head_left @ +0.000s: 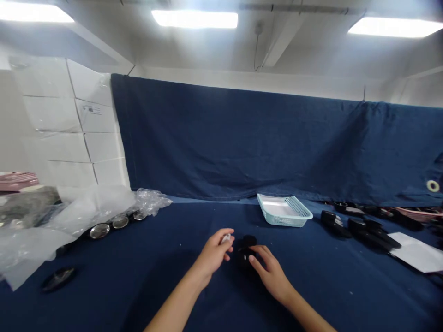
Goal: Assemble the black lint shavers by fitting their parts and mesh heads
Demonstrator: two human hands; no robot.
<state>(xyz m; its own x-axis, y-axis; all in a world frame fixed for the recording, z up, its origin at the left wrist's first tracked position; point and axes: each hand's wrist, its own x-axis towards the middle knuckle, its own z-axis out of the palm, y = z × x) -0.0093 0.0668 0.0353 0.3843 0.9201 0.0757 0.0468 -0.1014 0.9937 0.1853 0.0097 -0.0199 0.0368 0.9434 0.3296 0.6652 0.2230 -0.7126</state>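
Observation:
In the middle of the dark blue cloth, my left hand (pixel 217 251) is closed in a pinch around a small white piece (pixel 226 238) whose kind I cannot make out. Just to its right, my right hand (pixel 270 271) has its fingers curled on a black object (pixel 245 256). That object shows a small white spot and a rounded top part; blur and the dark cloth hide its exact kind. The two hands are a short way apart, with the black object between them, on the right hand's side.
A light blue plastic basket (pixel 284 216) stands behind my right hand. Several black items (pixel 368 230) and a white sheet (pixel 418 252) lie at right. Clear plastic wrap (pixel 100 207), round metal-faced pieces (pixel 100 231) and a black oval piece (pixel 58 279) are at left, below stacked white boxes (pixel 69 115).

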